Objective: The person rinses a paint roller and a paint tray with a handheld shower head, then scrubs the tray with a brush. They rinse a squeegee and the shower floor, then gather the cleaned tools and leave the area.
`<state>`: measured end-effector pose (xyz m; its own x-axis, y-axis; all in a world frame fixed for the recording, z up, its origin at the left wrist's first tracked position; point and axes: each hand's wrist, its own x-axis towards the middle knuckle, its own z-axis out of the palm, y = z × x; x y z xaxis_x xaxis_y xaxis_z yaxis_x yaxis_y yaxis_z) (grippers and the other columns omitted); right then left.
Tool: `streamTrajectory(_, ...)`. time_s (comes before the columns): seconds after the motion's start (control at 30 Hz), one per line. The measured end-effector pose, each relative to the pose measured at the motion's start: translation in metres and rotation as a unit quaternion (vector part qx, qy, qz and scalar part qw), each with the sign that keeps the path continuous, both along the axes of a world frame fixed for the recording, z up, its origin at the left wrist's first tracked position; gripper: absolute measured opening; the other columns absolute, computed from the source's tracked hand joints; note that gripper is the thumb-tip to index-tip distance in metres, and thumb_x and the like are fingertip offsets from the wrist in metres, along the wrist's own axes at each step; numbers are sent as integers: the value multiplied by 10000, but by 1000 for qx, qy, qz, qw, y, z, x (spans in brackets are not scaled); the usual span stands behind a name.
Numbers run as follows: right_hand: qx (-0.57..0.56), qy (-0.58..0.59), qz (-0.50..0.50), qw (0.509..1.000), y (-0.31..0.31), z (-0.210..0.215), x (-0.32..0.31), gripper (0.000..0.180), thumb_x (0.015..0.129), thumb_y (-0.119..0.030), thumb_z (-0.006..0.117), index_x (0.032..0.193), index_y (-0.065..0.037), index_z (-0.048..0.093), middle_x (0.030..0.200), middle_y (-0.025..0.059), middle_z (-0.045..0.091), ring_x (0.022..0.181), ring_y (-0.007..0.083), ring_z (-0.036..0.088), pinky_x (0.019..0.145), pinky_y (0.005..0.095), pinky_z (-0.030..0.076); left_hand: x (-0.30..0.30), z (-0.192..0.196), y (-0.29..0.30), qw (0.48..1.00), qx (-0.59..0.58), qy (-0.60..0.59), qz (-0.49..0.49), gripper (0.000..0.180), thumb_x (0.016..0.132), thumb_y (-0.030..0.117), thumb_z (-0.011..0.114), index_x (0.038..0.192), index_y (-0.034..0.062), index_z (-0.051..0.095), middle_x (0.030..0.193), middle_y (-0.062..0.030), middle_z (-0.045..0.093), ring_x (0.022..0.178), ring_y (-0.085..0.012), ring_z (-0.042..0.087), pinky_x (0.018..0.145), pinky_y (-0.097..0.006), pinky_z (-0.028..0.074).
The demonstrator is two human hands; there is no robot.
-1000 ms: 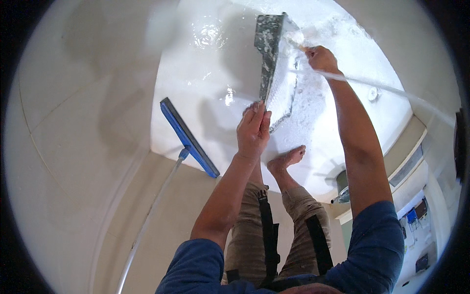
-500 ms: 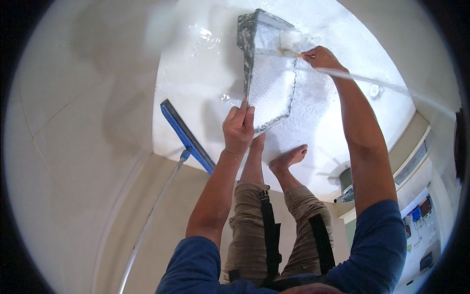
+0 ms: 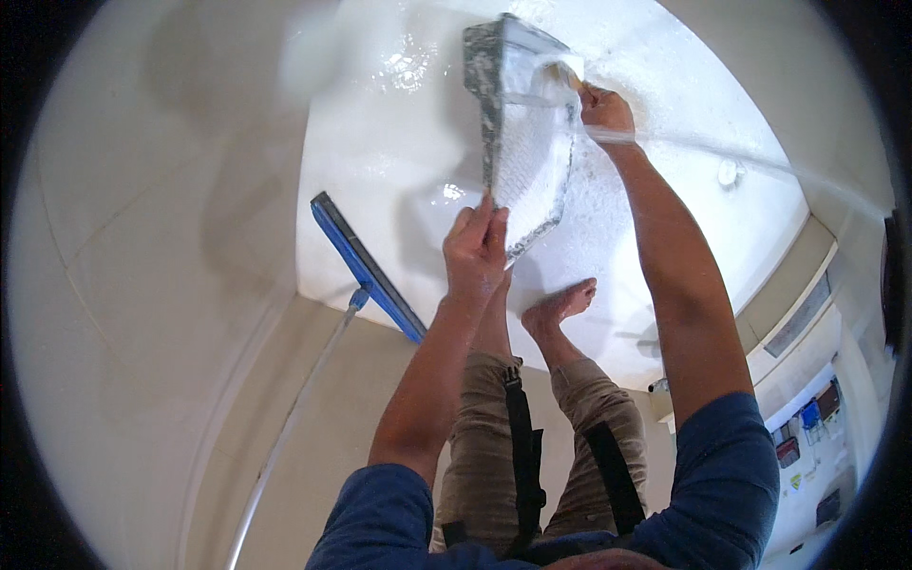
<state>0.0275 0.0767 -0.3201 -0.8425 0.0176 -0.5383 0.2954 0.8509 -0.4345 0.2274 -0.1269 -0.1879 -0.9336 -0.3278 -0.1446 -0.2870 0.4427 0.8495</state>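
Note:
A paint tray (image 3: 490,123), dark and smeared with white along its edge, is tilted over the wet white floor. My left hand (image 3: 475,242) grips its near left edge, thumb and fingers pinching the rim. In my right hand (image 3: 606,114) is the handle of a brush (image 3: 573,76), closed between the fingers at the tray's far right side. The bristles reach into the deep end of the tray and are partly hidden by water and glare. A stream of water (image 3: 703,147) runs in from the right, across my right wrist, onto the tray.
On the left a blue floor squeegee (image 3: 361,261) lies with its long pale pole (image 3: 294,427) toward me. A round drain (image 3: 729,173) sits in the wet floor (image 3: 380,133) at the right. My bare feet (image 3: 560,306) stand just below the tray. A low ledge (image 3: 788,294) borders the right side.
My right hand has moved a little left and farther away with the brush, closer to the tray's deep end. My left hand and the tray's near end have shifted slightly right.

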Motion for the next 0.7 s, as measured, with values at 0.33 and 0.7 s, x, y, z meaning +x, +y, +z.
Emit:
streamTrajectory(0.33, -8, 97, 67, 993, -1, 16, -20, 293, 942, -321, 526, 1105, -160, 709, 949, 186, 697, 892, 352, 676, 796, 431, 534, -7, 4, 15, 996, -87, 25, -15, 298, 855, 29, 689, 1141, -39, 644, 668, -113, 506, 528, -215, 508, 473, -336, 428)
streamTrajectory(0.7, -10, 4, 197, 980, -29, 90, 110, 289, 962, -253, 492, 1174, -151, 660, 721, 203, 654, 625, 352, 656, 601, 469, 533, 2, -13, 7, 998, -39, 12, 57, 275, 921, 81, 618, 1156, -61, 638, 677, -110, 532, 557, -178, 519, 482, -328, 419)
